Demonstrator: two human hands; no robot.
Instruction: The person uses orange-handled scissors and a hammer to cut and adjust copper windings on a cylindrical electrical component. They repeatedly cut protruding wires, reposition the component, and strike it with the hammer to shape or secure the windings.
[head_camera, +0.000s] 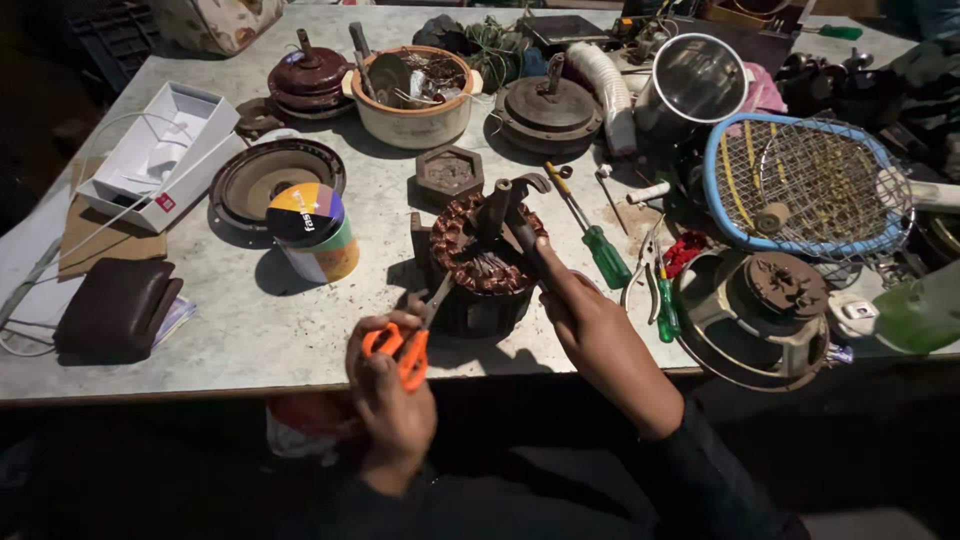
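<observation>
A fan motor stator (485, 262) with copper windings stands near the table's front edge. My left hand (392, 390) grips orange-handled scissors (408, 345), their blades pointing up at the stator's left side. My right hand (585, 315) holds a dark metal tool (515, 215) that rises over the top of the stator. Both hands sit close to the stator, one on each side.
On the grey table (260, 330) lie a green-handled screwdriver (598, 245), green pliers (665, 305), a colourful tape roll (312, 232), a dark wallet (118, 305), a white box (165, 155), a bowl of parts (412, 95), a steel pot (695, 82), a blue swatter racket (805, 185) and motor housings (755, 305).
</observation>
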